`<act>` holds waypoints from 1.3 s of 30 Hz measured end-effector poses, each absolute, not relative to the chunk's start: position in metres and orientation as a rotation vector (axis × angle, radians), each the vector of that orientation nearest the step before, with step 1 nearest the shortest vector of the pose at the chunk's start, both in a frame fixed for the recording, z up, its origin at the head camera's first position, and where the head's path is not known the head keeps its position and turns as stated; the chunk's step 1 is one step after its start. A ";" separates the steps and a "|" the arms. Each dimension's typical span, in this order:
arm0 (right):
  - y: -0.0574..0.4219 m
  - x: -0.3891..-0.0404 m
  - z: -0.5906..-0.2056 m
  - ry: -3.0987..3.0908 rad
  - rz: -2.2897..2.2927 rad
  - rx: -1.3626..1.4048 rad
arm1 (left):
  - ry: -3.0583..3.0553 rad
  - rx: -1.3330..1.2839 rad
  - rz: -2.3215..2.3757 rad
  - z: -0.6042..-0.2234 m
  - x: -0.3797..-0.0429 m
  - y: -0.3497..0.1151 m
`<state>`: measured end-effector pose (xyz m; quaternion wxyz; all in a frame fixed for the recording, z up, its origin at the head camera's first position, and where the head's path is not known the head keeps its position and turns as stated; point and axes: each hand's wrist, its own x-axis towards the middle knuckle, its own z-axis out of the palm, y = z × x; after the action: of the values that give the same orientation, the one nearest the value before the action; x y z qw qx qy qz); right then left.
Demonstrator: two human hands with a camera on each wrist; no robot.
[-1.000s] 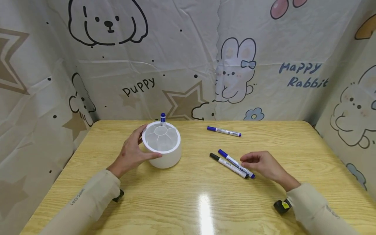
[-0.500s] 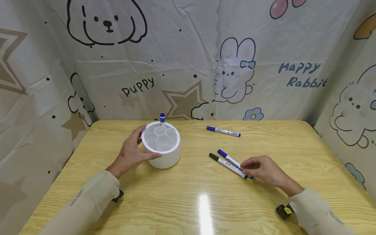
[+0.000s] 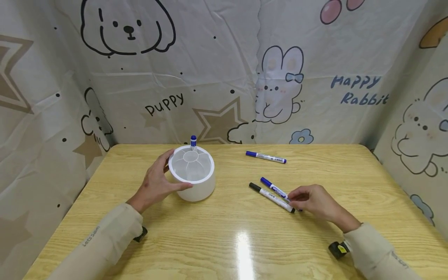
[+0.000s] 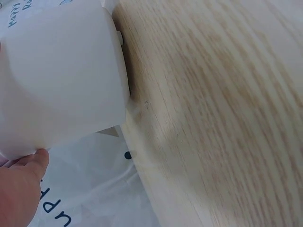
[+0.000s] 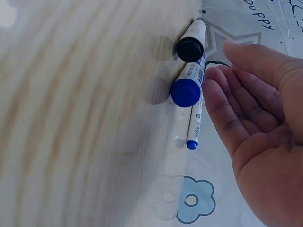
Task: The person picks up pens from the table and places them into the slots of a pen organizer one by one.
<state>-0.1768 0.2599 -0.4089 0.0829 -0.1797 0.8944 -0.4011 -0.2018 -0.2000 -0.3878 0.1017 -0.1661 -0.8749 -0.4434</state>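
My left hand [image 3: 155, 182] holds the round white pen holder [image 3: 197, 190], thumb on the near rim and fingers round its left side. Clear dividers split its top into compartments, and a blue-capped marker [image 3: 193, 142] stands in the rear one. In the left wrist view the pen holder [image 4: 61, 75] fills the upper left. Over at the right, my right hand [image 3: 315, 202] is at the rear end of a blue marker [image 3: 274, 189], fingers beside it. In the right wrist view the thumb is apart from the fingers, next to the blue marker's end [image 5: 185, 92].
A black-capped marker [image 3: 272, 197] lies alongside the blue one, on its near-left side. Farther back another blue marker [image 3: 266, 156] lies on the wooden table [image 3: 196, 241]. Printed cloth [image 3: 224, 70] hangs behind the table and at both sides.
My right hand has come down and slightly nearer to the blue marker's rear end. That marker has turned a little, showing a different side of its print. The left hand and pen holder stay put.
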 end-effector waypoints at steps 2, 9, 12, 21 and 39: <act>0.260 -0.176 -0.409 2.657 -1.216 -0.515 | -2.575 -0.504 -1.305 -0.388 -0.202 -0.200; 0.256 -0.172 -0.411 2.630 -1.246 -0.570 | -2.572 -0.502 -1.300 -0.387 -0.201 -0.200; 0.252 -0.172 -0.411 2.663 -1.200 -0.617 | -2.567 -0.502 -1.291 -0.387 -0.201 -0.200; 0.247 -0.171 -0.415 2.730 -0.964 -0.709 | -2.558 -0.512 -1.296 -0.388 -0.202 -0.200; 0.256 -0.183 -0.403 2.732 -1.299 -0.454 | -2.582 -0.483 -1.310 -0.387 -0.202 -0.199</act>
<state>-0.1827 0.2560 -0.4026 0.0415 -0.1482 0.8924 -0.4242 -0.2018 -0.1988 -0.3873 0.1027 -0.1637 -0.8749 -0.4440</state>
